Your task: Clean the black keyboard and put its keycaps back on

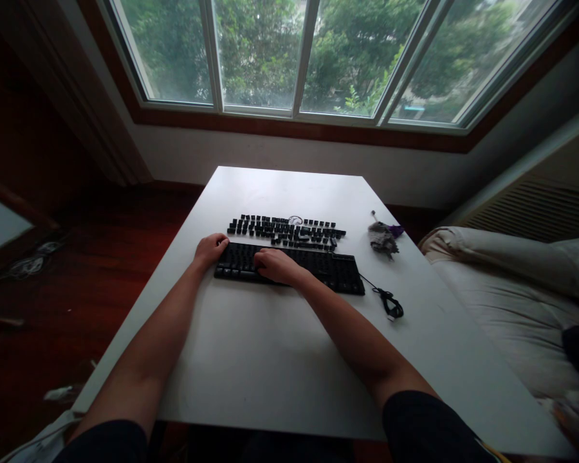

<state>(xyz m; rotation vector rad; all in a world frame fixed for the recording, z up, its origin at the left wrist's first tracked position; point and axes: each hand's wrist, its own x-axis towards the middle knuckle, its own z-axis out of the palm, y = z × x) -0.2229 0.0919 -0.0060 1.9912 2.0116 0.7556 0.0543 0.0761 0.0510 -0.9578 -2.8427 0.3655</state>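
Note:
A black computer keyboard lies flat on the white table in front of me. At its upper left corner my left hand is closed, thumb and fingers gripping the edge. My right hand rests over the keyboard's left-middle part with its fingers curled down on it; whatever is between the fingertips is hidden. Just beyond the keyboard, loose black keycaps are spread in rough rows. A thin pale loop lies among them.
The keyboard's bundled cable lies to its right on the table. Farther right sits a fuzzy grey duster-like thing with a purple part. A pale cushioned seat stands beside the table, and a window is behind it.

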